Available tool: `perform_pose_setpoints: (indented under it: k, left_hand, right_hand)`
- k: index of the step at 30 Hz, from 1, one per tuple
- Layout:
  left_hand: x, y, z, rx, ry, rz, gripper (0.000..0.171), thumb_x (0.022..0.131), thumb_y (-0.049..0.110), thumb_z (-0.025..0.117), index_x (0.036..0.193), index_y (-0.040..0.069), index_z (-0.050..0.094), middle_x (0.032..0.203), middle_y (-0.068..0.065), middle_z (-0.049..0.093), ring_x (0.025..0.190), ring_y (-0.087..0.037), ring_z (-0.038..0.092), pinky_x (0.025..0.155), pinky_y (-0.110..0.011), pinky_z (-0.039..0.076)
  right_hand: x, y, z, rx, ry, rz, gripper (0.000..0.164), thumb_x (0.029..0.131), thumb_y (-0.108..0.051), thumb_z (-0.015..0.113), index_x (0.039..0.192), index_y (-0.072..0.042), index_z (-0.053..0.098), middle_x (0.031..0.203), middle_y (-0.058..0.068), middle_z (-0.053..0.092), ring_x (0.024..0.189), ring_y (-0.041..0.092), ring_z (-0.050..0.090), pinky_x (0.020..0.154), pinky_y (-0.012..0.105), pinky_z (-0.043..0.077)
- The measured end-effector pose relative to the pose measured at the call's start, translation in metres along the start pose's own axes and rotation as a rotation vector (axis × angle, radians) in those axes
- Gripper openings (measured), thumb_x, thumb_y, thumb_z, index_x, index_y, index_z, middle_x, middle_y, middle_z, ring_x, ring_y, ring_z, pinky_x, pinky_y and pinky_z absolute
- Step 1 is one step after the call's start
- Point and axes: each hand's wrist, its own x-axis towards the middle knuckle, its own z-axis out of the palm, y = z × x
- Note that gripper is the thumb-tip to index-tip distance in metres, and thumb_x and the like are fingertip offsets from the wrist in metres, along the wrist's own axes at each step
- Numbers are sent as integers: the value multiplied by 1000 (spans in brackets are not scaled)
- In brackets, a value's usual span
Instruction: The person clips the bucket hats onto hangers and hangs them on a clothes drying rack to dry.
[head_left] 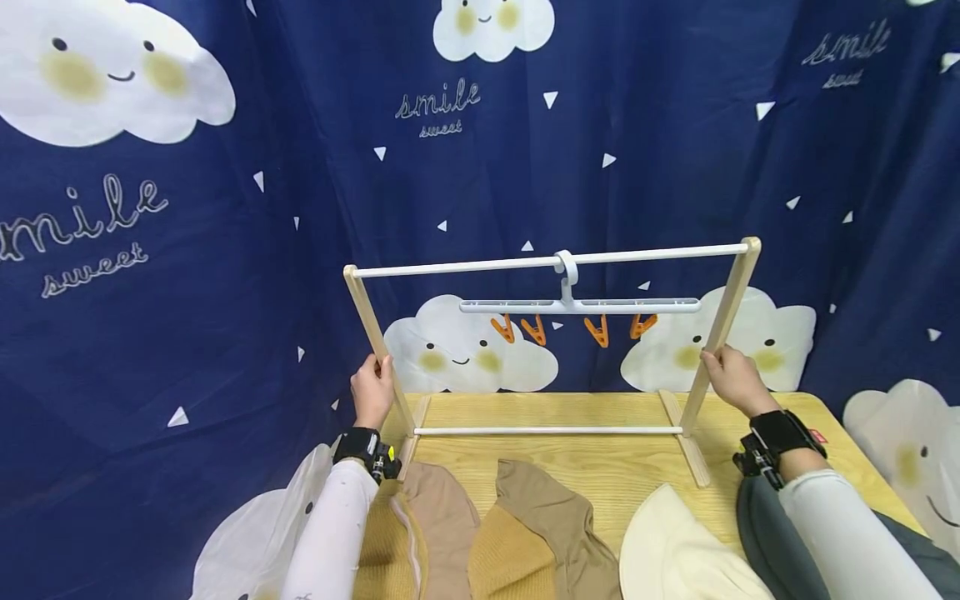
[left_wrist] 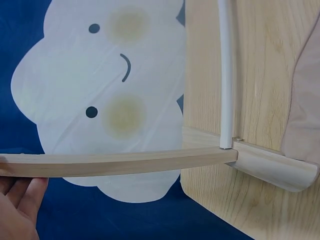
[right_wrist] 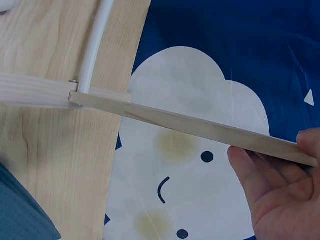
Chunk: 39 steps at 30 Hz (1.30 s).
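Note:
A small wooden drying rack with white rails stands on the table, its top rail point(head_left: 465, 267) running between two wooden posts. My left hand point(head_left: 372, 392) grips the left post point(left_wrist: 125, 165) about halfway up. On the other side my right hand point(head_left: 737, 380) holds the right post point(right_wrist: 200, 129), fingers and thumb around it in the right wrist view. From the top rail hangs a pale blue hanger point(head_left: 567, 307) by its hook. Several orange clips point(head_left: 597, 331) dangle from the hanger's bar. The lower rail point(head_left: 547, 431) joins the posts near the tabletop.
Along the near side of the wooden table point(head_left: 600, 408) lie several fabric hats: a pinkish-brown one point(head_left: 442, 517), a brown and tan one point(head_left: 555, 525), a cream one point(head_left: 675, 550) and a dark blue-grey one point(head_left: 757, 533). Behind hangs a navy curtain point(head_left: 645, 167) with smiling clouds.

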Motion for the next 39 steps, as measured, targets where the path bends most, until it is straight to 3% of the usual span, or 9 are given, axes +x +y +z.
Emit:
perform_pose_setpoints:
  k: [9, 19, 24, 32, 39]
  left_hand:
    - [-1, 3, 3, -11, -45, -3, 22, 105, 20, 65, 104, -2, 71, 103, -25, 76, 96, -44, 74, 86, -56, 57]
    - [-5, 13, 8, -11, -43, 47, 20, 104, 17, 66, 103, -2, 72, 98, -24, 77, 92, -43, 75, 83, -57, 57]
    - [-10, 21, 15, -22, -68, 55, 22, 105, 19, 65, 104, -1, 72, 99, -23, 77, 94, -41, 75, 84, -56, 57]
    - [-14, 28, 23, -35, -35, 105, 18, 103, 15, 67, 104, -2, 73, 97, -23, 77, 92, -42, 75, 83, -56, 58]
    - [-15, 34, 28, -48, -71, 82, 20, 104, 18, 66, 105, -1, 73, 100, -22, 77, 96, -41, 75, 86, -54, 58]
  right_hand:
    - [-4, 7, -7, -13, 14, -9, 36, 111, -13, 44, 112, 20, 57, 98, 40, 65, 80, 45, 65, 57, 38, 44]
    - [-6, 11, -18, 14, -7, 38, 40, 111, -11, 42, 119, 26, 54, 105, 47, 61, 88, 52, 66, 58, 38, 45]
    - [-10, 18, -27, 6, -8, 63, 40, 112, -11, 41, 118, 26, 54, 105, 46, 61, 85, 48, 65, 58, 37, 44]
    - [-9, 26, -37, -12, -24, 70, 41, 112, -13, 41, 117, 26, 53, 102, 44, 62, 82, 44, 65, 58, 36, 46]
    - [-9, 28, -44, -7, -57, 116, 46, 113, -15, 37, 123, 29, 48, 104, 46, 60, 85, 46, 65, 59, 37, 47]
